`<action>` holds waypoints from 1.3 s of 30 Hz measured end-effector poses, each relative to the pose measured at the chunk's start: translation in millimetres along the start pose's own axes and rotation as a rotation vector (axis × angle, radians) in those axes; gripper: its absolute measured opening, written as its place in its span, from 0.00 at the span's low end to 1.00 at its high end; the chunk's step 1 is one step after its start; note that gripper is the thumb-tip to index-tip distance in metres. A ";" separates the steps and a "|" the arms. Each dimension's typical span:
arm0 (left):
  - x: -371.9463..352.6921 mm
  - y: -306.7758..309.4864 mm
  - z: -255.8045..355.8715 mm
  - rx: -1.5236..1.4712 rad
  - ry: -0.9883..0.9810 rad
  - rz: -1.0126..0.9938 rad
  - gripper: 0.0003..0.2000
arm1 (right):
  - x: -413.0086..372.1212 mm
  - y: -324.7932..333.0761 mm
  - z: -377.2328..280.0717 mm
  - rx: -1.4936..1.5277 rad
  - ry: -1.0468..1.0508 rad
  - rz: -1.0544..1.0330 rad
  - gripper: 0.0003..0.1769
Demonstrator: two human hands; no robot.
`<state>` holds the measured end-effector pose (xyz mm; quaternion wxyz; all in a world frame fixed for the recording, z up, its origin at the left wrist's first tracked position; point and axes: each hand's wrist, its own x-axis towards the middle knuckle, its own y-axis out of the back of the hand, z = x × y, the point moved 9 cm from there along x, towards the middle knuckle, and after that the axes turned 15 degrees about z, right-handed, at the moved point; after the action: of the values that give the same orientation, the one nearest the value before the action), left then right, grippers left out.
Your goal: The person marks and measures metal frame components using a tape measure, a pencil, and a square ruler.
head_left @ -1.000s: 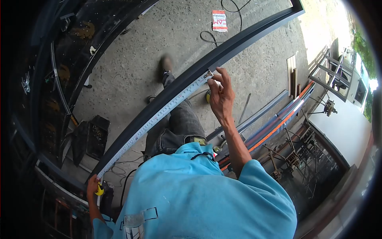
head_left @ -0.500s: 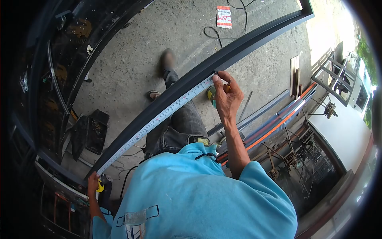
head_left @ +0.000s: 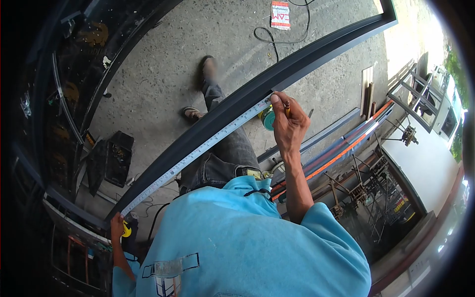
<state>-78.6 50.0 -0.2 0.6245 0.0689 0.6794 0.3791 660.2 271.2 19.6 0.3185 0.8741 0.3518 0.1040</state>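
Note:
A pale tape measure blade (head_left: 198,152) stretches along the near side of a dark grey frame bar (head_left: 222,116). At its upper right end my right hand (head_left: 291,121) pinches the blade tip against the bar, with a small yellowish-brown stick, perhaps a pencil, between the fingers. Down at the lower left, my left hand (head_left: 117,226) is closed on the blade beside the bar's end. The yellow tape case (head_left: 127,230) shows just next to that hand, its lower part hidden.
Beyond the bar, a red and white packet (head_left: 280,16) and a black cable (head_left: 267,35) lie on the concrete floor. An open black toolbox (head_left: 118,158) is at left. Long metal profiles (head_left: 341,148) lie at right, near a green-lidded tin (head_left: 268,120). A person's sandalled feet are below the bar.
My right hand has shifted slightly right and down along with the blade tip. The bar's far end has moved a little right, and more of the green-lidded tin shows. My left hand keeps its hold.

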 end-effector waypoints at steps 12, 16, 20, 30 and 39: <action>-3.7 -6.4 -22.7 0.010 -0.036 0.167 0.12 | 2.2 1.6 5.4 -0.078 -0.108 -0.015 0.07; -4.6 -3.6 -9.8 0.063 0.027 0.153 0.14 | 4.8 0.6 6.1 -0.086 -0.154 -0.057 0.08; -6.4 -3.1 9.1 0.022 0.073 0.140 0.16 | 5.7 0.6 5.2 -0.079 -0.228 -0.063 0.10; -20.9 4.9 36.1 0.008 0.183 0.301 0.09 | 40.5 -0.9 16.6 -0.256 0.060 -0.131 0.15; -29.2 6.7 33.5 -0.174 0.089 0.423 0.12 | 55.9 -10.9 14.7 -0.310 0.222 -0.172 0.18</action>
<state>-44.8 52.4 29.4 0.5042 0.1391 0.6414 0.5612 701.0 308.1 -0.9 0.4161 0.7646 0.4378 0.2248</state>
